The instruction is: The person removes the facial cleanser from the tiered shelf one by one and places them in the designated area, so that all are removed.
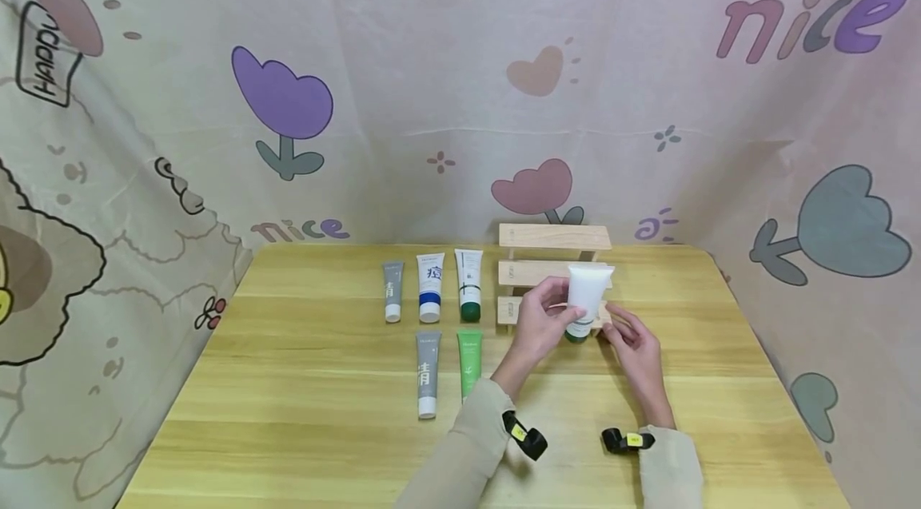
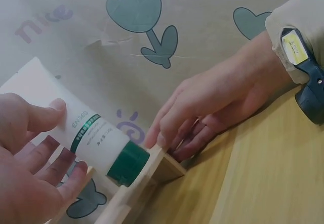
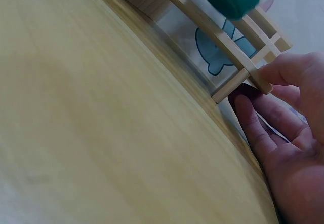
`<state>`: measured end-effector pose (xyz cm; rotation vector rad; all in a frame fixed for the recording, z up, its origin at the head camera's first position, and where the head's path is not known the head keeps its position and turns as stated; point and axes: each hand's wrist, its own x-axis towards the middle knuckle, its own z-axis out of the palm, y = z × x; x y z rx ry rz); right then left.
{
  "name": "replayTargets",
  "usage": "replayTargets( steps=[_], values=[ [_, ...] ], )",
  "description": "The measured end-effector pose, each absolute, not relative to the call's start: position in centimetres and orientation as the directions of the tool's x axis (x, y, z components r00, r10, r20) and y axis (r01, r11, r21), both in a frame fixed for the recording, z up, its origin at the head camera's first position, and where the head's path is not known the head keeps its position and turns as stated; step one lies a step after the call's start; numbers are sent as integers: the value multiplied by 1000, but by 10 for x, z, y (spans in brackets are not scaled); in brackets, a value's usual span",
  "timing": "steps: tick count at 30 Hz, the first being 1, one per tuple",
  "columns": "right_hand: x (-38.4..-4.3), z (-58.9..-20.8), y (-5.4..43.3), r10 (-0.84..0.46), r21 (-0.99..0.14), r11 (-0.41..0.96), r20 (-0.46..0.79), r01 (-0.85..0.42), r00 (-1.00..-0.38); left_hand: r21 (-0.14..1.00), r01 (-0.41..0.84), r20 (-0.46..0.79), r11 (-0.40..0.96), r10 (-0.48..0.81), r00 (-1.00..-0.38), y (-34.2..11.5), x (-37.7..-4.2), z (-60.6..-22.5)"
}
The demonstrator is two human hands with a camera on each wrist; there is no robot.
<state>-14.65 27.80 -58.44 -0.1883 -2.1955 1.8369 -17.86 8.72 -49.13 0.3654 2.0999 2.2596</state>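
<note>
My left hand [image 1: 543,321] grips a white squeeze tube [image 1: 588,289] with a green cap, its cap end down, just above the lowest step of a small three-tier wooden stand [image 1: 554,236]. In the left wrist view the tube [image 2: 76,107] leans at a slant, with the thumb on its front and the fingers around its side. My right hand [image 1: 636,349] holds the right end of the stand's lowest step. The right wrist view shows its fingers [image 3: 283,74] at the corner of that step, close to the tabletop.
Left of the stand lie a small grey tube [image 1: 392,289], a white-and-blue tube [image 1: 430,285] and a white tube with green cap [image 1: 469,281]. Nearer lie a larger grey tube [image 1: 428,369] and a green tube [image 1: 470,357], partly behind the left sleeve. A patterned cloth [image 1: 403,93] hangs behind the wooden table [image 1: 288,381].
</note>
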Motion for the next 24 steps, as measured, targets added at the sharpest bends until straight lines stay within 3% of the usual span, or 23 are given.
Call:
replayTargets(
  steps=[24],
  values=[
    [-146,-582,277,275,-986,160,90,-47,-957,999,51,52,-11,86,-995,15,-157,-493]
  ],
)
